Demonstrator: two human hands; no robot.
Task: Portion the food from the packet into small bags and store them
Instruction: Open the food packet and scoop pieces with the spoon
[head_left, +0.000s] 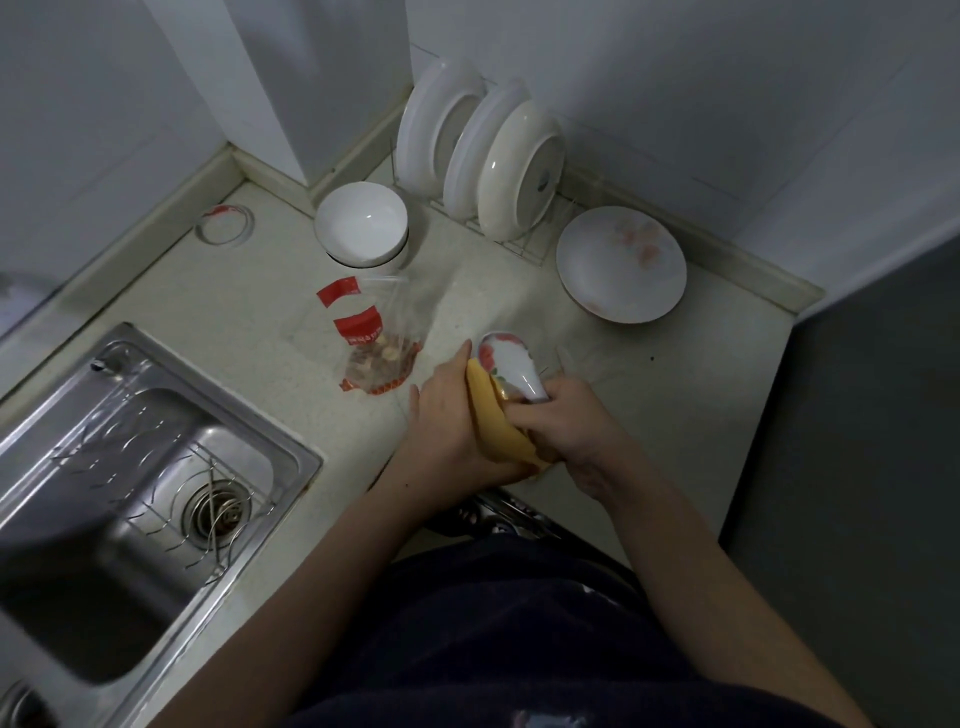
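A clear food packet (371, 345) with red print lies on the counter, open end toward the wall, with brown and pale pieces inside. Right of it my left hand (447, 426) holds a yellow cloth (496, 421) from the left. My right hand (558, 421) grips the handle of a white ceramic spoon (511, 366) with a red flower pattern, its handle pressed into the cloth. Thin clear plastic bags (587, 358) lie flat on the counter just behind my right hand, hard to make out.
A steel sink (130, 483) with a drain rack fills the left. Stacked white bowls (363, 228), a wire rack of upright plates (488, 161) and a flowered plate (621, 265) stand along the back wall. A dark grey appliance side (857, 441) borders the counter's right.
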